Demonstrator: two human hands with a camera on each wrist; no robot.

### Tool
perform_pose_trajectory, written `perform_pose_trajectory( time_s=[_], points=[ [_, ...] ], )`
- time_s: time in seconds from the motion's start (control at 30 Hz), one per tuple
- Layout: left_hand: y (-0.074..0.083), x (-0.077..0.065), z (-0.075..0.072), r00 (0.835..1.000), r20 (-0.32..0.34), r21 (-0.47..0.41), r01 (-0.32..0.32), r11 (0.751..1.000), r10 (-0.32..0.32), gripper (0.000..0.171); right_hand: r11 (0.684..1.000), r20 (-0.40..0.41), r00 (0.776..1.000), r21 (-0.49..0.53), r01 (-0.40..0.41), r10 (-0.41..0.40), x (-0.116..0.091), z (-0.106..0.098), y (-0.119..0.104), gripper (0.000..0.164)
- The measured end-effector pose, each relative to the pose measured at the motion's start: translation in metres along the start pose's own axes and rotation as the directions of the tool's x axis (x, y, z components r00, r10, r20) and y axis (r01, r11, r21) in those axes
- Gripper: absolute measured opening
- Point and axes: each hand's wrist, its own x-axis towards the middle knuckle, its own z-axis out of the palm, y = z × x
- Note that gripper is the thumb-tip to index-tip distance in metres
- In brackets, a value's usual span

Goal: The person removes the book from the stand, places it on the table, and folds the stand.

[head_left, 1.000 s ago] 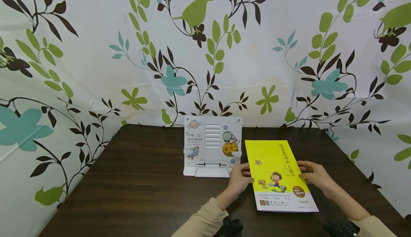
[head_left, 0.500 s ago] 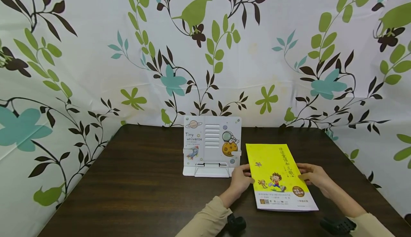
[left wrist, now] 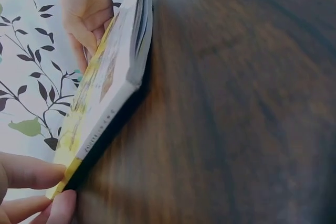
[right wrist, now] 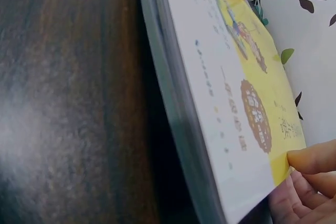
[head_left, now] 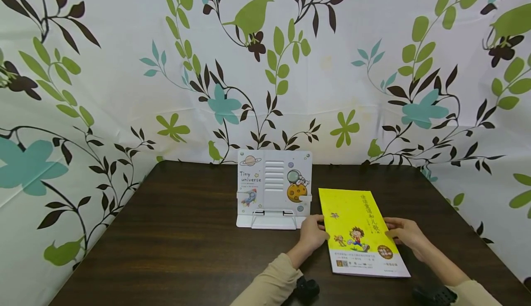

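Note:
A yellow book (head_left: 346, 209) with a white lower band and a cartoon child on its cover is held between both hands, right of the middle of the table. My left hand (head_left: 312, 238) pinches its left edge, the spine side, thumb on the cover and fingers beneath. At the opposite edge, the right hand (head_left: 408, 237) grips with the thumb (right wrist: 312, 157) on the cover and the other fingers under it. Dark shadow shows below the book (left wrist: 100, 114) in the left wrist view; whether any part touches the table cannot be told.
Close by the left hand, a white book stand (head_left: 274, 181) with space pictures and a wire support stands at the back of the dark wooden table (head_left: 166, 250). Behind the table hangs a leaf-patterned cloth (head_left: 323, 80).
The book's far edge has dropped and come slightly nearer, so the cover looks flatter. Both hands have moved down a little with it. The stand has not moved.

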Motion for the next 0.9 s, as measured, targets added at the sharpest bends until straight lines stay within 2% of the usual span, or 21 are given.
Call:
perform_pose_trajectory(
  time_s=[0.13,0.23,0.37,0.5,0.9],
  points=[
    [0.001,0.002,0.001,1.000,-0.003,0.064,-0.025,0.998,0.025,0.049,1.000,-0.009,1.000,0.002,-0.012,0.012,0.002,-0.001,0.004,0.058],
    [0.001,0.004,-0.001,0.998,0.028,0.092,-0.056,0.994,0.054,0.048,0.999,-0.007,0.999,0.014,-0.042,0.042,0.004,-0.001,0.006,0.058],
    [-0.001,0.006,-0.004,0.996,0.075,0.088,-0.058,0.994,0.052,0.046,0.998,0.001,0.998,0.022,-0.060,0.060,0.005,-0.001,0.005,0.059],
    [-0.003,0.007,-0.006,0.995,0.094,0.074,-0.041,0.996,0.034,0.046,0.998,-0.001,0.999,0.018,-0.053,0.053,0.006,0.000,0.006,0.058],
    [-0.004,0.008,-0.004,0.994,0.074,0.117,-0.089,0.989,0.080,0.047,0.999,-0.013,0.999,-0.019,-0.039,0.039,0.011,0.001,0.010,0.056]
  ],
)
